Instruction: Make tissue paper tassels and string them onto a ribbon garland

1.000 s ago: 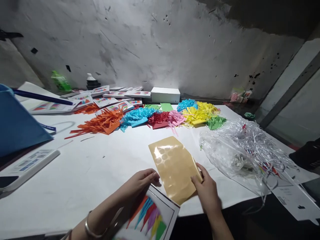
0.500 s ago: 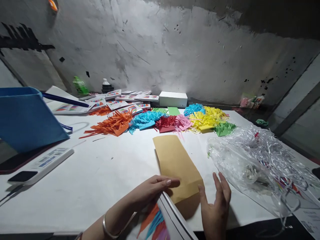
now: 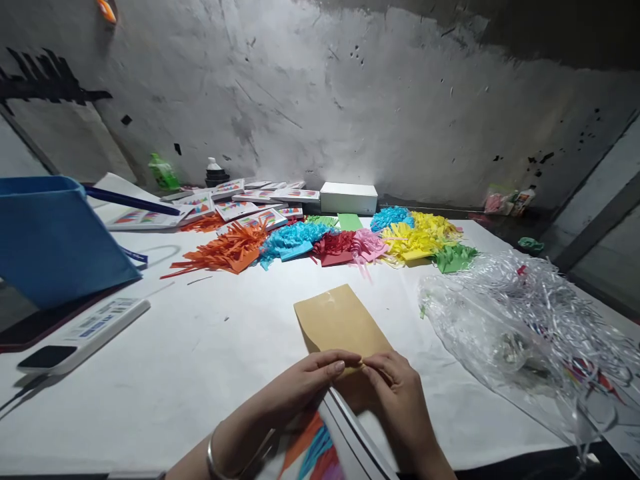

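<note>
A brown kraft paper piece (image 3: 345,320), a sheet or flat envelope, slants away from me above the white table. My right hand (image 3: 397,393) pinches its near edge between thumb and fingers. Right beside those fingertips, my left hand (image 3: 320,373), with a silver bangle at the wrist, is closed at the same edge, thumb against fingers. Below the left hand leans a flat white box (image 3: 345,427) with a coloured tassel print; whether the palm grips it too is hidden.
Paper tassel bundles in several colours (image 3: 300,240) lie across the table's far part. Behind them are printed flat boxes (image 3: 235,210) and a plain white box (image 3: 349,199). Clear plastic bags with shiny strips (image 3: 515,327) spread at right. A blue bin (image 3: 60,240) and white device (image 3: 85,333) stand left.
My right hand has moved left from beside the brown paper and closed on its near edge. The paper's far end has come slightly nearer and leftward. My left hand has stayed about in place.
</note>
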A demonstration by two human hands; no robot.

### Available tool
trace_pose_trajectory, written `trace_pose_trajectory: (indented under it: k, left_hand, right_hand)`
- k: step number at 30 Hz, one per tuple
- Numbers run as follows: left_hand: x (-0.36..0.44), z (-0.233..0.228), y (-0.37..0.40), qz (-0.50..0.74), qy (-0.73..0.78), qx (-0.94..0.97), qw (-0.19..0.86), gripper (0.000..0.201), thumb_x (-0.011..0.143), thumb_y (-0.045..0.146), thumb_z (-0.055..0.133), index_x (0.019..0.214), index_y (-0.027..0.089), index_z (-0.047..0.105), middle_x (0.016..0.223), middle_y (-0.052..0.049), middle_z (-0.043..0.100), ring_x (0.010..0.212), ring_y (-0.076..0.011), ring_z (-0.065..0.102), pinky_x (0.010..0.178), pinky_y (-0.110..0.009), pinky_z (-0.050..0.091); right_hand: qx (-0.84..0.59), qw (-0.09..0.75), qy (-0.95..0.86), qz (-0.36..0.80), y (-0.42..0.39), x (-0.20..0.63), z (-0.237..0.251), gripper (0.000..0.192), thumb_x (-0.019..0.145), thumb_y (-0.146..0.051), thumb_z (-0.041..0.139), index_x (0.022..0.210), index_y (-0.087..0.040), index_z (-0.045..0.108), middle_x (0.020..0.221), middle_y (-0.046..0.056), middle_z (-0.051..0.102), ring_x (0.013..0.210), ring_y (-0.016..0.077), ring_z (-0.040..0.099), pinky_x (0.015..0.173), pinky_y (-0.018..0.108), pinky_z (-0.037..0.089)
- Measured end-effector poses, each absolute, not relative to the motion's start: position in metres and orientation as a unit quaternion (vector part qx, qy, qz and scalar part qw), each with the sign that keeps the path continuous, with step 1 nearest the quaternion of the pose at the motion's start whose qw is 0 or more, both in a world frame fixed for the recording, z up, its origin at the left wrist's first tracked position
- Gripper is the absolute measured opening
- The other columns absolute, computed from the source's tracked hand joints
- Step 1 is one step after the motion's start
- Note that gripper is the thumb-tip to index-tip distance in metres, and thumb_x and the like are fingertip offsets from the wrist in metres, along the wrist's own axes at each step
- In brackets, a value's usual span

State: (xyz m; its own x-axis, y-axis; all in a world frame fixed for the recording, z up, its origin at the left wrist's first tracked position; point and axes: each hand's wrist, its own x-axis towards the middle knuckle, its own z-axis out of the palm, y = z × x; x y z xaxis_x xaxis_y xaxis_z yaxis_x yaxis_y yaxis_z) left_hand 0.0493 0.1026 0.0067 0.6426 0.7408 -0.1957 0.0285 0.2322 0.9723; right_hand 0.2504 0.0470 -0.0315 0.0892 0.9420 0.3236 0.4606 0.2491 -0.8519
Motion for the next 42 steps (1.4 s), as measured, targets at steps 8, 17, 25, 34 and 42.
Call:
trace_pose_trajectory:
  k: [8,17,25,34,42]
  left_hand:
    - [0.052,0.004,0.103,0.243,0.346,0.568,0.706,0.045,0.084,0.053,0.067,0.115,0.02,0.074,0.125,-0.008,0.071,0.122,-0.0295,0.059,0.11,-0.043,0.039]
    - [0.053,0.002,0.103,0.246,0.348,0.538,0.728,0.049,0.079,0.055,0.073,0.114,0.02,0.075,0.126,-0.009,0.071,0.123,-0.0309,0.059,0.11,-0.043,0.04]
    - [0.054,0.0,0.103,0.256,0.347,0.528,0.731,0.05,0.077,0.055,0.075,0.111,0.019,0.076,0.127,-0.01,0.071,0.127,-0.0318,0.056,0.113,-0.043,0.036]
    - [0.053,-0.006,0.105,0.226,0.387,0.579,0.681,0.055,0.082,0.06,0.067,0.119,0.02,0.072,0.131,-0.01,0.068,0.124,-0.0313,0.057,0.109,-0.043,0.039]
    - [0.033,0.019,0.098,0.253,0.398,0.677,0.566,0.05,0.091,0.054,0.054,0.125,0.019,0.065,0.115,-0.011,0.075,0.108,-0.0261,0.066,0.096,-0.036,0.047]
  right_hand:
    - [-0.552,0.494,-0.608,0.285,0.05,0.25,-0.023,0.013,0.09,-0.024,0.064,0.086,-0.022,0.075,0.085,0.003,0.066,0.083,0.0184,0.066,0.074,0.029,0.054]
    - [-0.52,0.468,-0.705,0.122,0.043,0.254,-0.035,0.021,0.093,-0.011,0.056,0.097,-0.024,0.072,0.086,0.002,0.066,0.085,0.0181,0.06,0.075,0.03,0.049]
    - [-0.483,0.456,-0.748,-0.004,0.043,0.252,-0.027,0.021,0.091,-0.005,0.056,0.095,-0.023,0.065,0.084,0.001,0.063,0.083,0.0183,0.054,0.085,0.037,0.042]
    - [-0.486,0.506,-0.712,0.034,0.036,0.255,-0.033,0.015,0.095,-0.01,0.053,0.09,-0.023,0.06,0.089,0.001,0.061,0.087,0.0169,0.056,0.088,0.036,0.04]
    - [-0.459,0.615,-0.46,0.446,-0.002,0.27,-0.009,0.018,0.087,-0.038,0.07,0.081,-0.022,0.063,0.077,-0.001,0.058,0.074,0.0134,0.056,0.069,0.023,0.045]
